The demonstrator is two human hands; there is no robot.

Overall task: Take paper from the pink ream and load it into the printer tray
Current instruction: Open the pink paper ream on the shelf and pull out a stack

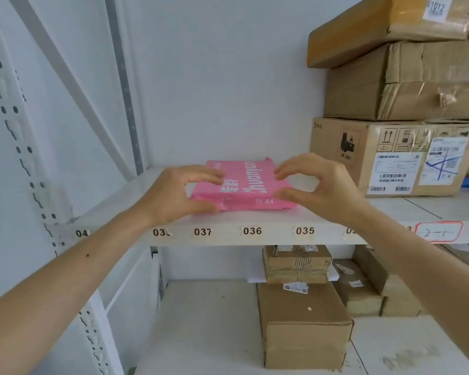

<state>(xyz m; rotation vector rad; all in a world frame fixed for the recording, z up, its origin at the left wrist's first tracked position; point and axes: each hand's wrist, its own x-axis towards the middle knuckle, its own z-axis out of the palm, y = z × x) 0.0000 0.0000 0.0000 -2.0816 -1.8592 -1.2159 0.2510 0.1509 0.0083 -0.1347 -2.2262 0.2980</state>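
Flat pink-wrapped A4 paper ream (244, 185) lay on the white metal shelf (136, 196); left hand (173, 196) and right hand (320, 185), fingers curled, pinched its ends — best lifted level, evenly supported.

Under my fingers (209, 177) the pink ream (244, 185) wears smooth, faintly glossy paper wrap; matt white painted-metal shelf (276, 217); rough, creased cardboard boxes (406, 85).

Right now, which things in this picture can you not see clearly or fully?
Head view only:
- Printer tray: not in view.
- Pink ream: its side edges are hidden by the left hand and right hand; whether it is opened cannot be told.
- Shelf labels: some numbers are covered by the forearms.
- Box labels: print too small.
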